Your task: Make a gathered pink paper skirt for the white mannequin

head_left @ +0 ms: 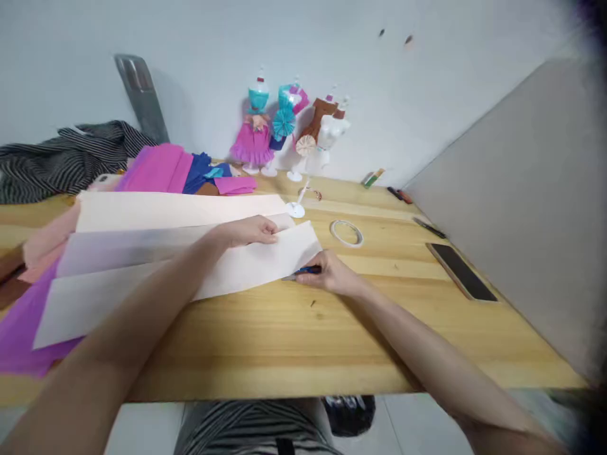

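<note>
A long sheet of white paper (256, 268) stretches across the left half of the table, its right end lifted a little. My left hand (251, 231) is closed on the sheet's upper edge, thumb against fingers. Around the blue handle of a pair of scissors (309, 270) my right hand (329, 273) is wrapped, at the sheet's lower right corner. The blades point left and lie partly hidden by the hand and paper. Beneath are more pale strips, among them a cream sheet (180, 212) and a purple sheet (28, 335).
Small mannequins in paper dresses (253, 136) stand along the wall. A bare white stand (296, 208) and a tape roll (346, 233) are beyond my hands. To the right lies a phone (461, 272). Folded pink paper (156, 169) and striped cloth (71, 158) sit back left.
</note>
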The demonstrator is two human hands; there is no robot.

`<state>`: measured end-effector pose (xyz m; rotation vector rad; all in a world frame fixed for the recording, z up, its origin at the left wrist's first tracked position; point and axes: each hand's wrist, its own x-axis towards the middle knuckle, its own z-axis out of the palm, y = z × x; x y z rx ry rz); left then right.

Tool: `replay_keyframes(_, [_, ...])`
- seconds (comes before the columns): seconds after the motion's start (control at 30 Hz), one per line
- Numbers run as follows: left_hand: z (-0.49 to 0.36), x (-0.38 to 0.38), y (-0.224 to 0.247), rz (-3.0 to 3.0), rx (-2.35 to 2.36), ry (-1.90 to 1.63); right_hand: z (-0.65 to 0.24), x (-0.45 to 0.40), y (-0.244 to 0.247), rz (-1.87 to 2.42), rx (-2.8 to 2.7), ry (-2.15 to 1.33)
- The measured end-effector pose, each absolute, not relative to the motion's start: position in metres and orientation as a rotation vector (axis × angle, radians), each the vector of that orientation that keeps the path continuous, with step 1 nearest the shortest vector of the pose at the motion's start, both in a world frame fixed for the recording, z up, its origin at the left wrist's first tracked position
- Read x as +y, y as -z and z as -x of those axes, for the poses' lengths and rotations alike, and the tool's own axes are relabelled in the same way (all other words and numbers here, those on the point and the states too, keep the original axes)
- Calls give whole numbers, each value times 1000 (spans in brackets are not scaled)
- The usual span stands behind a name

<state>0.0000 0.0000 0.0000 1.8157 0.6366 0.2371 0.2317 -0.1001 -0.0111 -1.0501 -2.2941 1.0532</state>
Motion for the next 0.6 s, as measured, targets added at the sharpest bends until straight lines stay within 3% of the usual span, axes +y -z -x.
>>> replay_keyframes(0.6, [-1,-2,-2,-1745,644,-254,-234,-100,9,1071,-2255,-1059])
